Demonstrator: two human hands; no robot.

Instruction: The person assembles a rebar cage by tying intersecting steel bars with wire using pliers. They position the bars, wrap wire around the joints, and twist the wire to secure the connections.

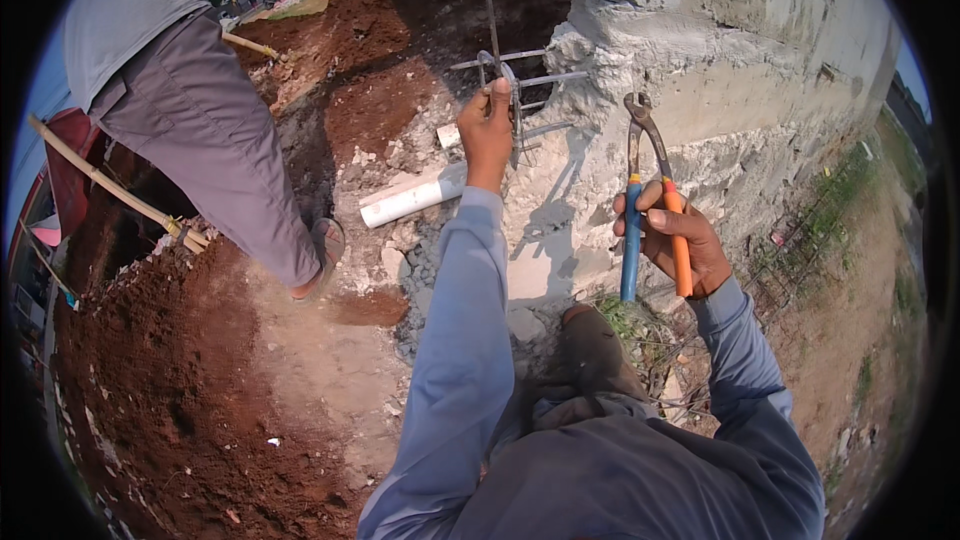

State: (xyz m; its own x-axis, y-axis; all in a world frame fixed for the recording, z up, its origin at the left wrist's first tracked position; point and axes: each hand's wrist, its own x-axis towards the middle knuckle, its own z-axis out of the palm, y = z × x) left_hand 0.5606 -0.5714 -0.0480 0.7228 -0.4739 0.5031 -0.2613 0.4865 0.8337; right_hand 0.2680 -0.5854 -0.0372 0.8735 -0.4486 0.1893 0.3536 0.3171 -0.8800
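Long pale blue-grey sleeves to wrists, grey trousers, bare hands, dusty brown shoe.

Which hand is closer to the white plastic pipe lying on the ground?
Left. The left hand grips the thin steel bars just above the white plastic pipe. The right hand holds blue-and-orange-handled pincers farther off, to the pipe's right.

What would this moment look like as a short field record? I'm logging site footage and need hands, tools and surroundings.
left hand: grips the steel bars jutting from the broken concrete wall
right hand: holds pincers with one blue and one orange handle, jaws up, apart from the wall
ground: red soil, rubble, a white pipe
other person: leg in grey trousers, sandalled foot, standing at left
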